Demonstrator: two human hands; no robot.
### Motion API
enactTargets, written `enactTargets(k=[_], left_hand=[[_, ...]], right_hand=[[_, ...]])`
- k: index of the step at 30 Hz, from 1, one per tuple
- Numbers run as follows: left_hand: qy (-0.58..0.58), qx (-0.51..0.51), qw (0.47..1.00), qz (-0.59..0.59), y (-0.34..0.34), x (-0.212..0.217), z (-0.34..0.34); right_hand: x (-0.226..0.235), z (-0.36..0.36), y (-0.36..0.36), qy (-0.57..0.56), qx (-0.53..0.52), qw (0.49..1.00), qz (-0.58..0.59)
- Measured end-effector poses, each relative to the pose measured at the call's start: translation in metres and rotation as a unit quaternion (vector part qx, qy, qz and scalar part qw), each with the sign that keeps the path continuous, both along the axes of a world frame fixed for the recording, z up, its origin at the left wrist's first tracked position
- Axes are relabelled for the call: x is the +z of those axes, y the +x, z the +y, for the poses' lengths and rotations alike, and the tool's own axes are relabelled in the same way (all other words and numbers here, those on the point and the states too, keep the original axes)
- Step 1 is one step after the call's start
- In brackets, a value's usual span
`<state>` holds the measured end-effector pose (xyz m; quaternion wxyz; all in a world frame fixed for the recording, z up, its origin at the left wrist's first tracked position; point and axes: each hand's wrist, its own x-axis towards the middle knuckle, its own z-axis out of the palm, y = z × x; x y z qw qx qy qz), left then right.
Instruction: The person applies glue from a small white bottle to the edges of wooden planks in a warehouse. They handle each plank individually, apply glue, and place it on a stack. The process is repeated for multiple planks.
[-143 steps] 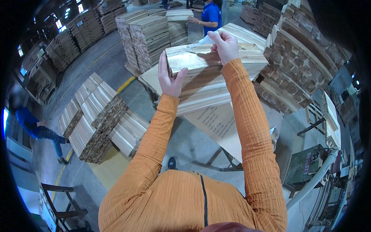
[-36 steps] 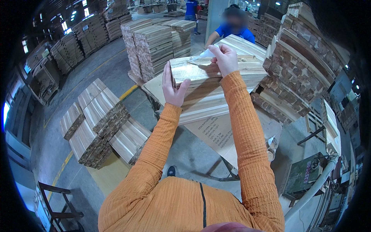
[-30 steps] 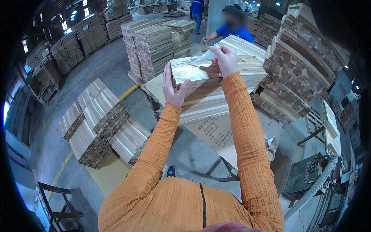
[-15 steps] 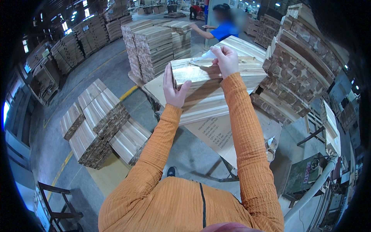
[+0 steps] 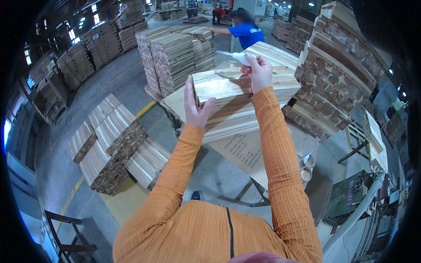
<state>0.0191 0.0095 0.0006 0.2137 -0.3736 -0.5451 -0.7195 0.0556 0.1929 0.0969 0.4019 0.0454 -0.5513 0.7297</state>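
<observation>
My left hand (image 5: 198,106) grips the left end of a thick wooden board (image 5: 221,83), its thumb on the near side and its fingers along the end. The board lies on top of a stack of pale striped boards (image 5: 237,115). Above the board's far edge, my right hand (image 5: 260,71) pinches a small white squeeze bottle (image 5: 242,58). The bottle's thin nozzle points left, clear of the wood. Part of the board's top is shiny under the light.
Cardboard (image 5: 239,151) covers the work surface. Board stacks stand beyond it (image 5: 175,57), at right (image 5: 333,83) and on the floor at left (image 5: 114,127). A person in blue (image 5: 245,35) reaches over the far stack. A green machine (image 5: 348,195) with a hose is at lower right.
The bottle has lifted off the board's top, and its nozzle has swung up and left. My left hand stays on the board's end. The person in blue has shifted left.
</observation>
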Motion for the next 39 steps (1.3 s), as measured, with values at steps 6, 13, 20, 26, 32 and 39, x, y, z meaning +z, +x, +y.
enactTargets(k=[6,13,20,26,32,39], left_hand=[[-0.078,0.032,0.996,0.036,-0.007,0.005,-0.014],[-0.158,0.088,0.98,0.087,-0.022,0.017,-0.016],[-0.501,0.191,0.826,0.175,-0.052,0.069,-0.047],[-0.584,0.121,0.787,0.158,-0.075,0.091,-0.045],[-0.552,0.03,0.829,0.09,-0.078,0.095,-0.037],[-0.608,0.042,0.787,0.092,-0.085,0.101,-0.039]], right_hand=[[0.003,-0.002,0.001,-0.081,0.049,0.995,0.033],[0.005,0.003,-0.015,-0.043,0.03,0.999,0.005],[0.002,0.012,-0.04,0.067,-0.04,0.996,-0.042],[0.003,0.009,-0.06,0.117,-0.092,0.988,-0.053],[0.004,0.019,-0.075,0.161,-0.133,0.974,-0.091],[0.004,0.016,-0.079,0.181,-0.129,0.97,-0.102]])
